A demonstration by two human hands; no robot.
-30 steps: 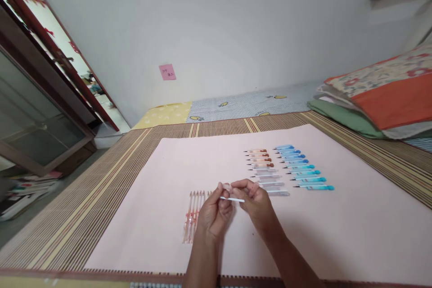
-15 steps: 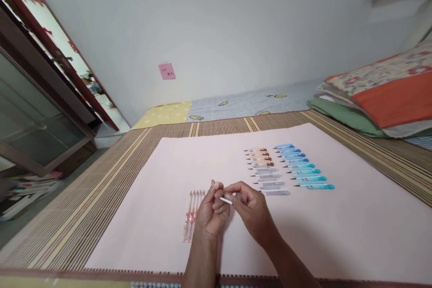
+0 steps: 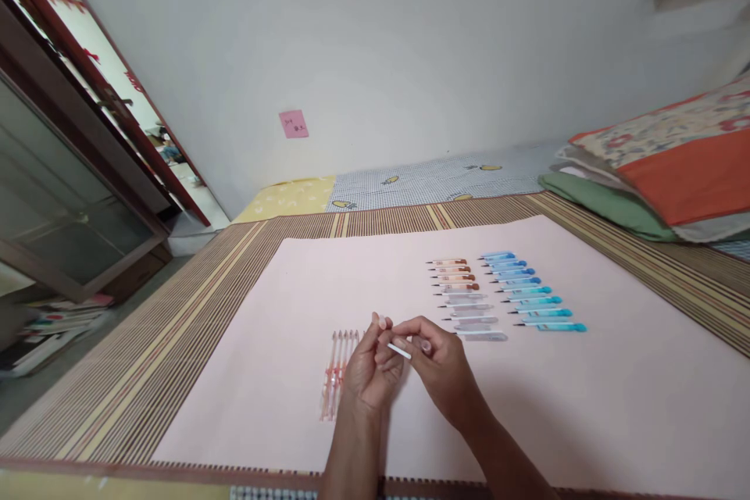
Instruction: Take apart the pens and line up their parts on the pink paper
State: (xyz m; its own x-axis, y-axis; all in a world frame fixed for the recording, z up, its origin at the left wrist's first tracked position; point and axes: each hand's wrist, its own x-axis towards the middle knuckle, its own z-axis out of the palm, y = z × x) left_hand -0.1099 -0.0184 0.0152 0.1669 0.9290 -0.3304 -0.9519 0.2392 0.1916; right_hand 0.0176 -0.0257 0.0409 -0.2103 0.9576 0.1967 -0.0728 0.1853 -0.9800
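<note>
My left hand (image 3: 370, 372) is raised over the pink sheet (image 3: 246, 359), closed, with the pale pink tip of a pen (image 3: 383, 322) showing between thumb and finger. Close against it, my right hand (image 3: 441, 363) pinches a thin white stick (image 3: 399, 350) that resembles a pen refill. A rounded pinkish end also shows by the right fingers; whether it belongs to the same pen is hidden. Just left of my hands, several clear pink pens (image 3: 335, 375) lie side by side, partly covered by the left hand.
Beyond my right hand lie rows of black-tipped white sticks beside brown (image 3: 460, 275), grey (image 3: 476, 320) and blue pen bodies (image 3: 536, 301). A striped mat (image 3: 205, 312) lies under the sheet. Folded bedding (image 3: 673, 172) is piled at right, with a wall behind.
The view has shifted slightly, moving the scene a little to the right. Both hands stay together; the white stick remains in the right fingers, with its angle slightly changed.
</note>
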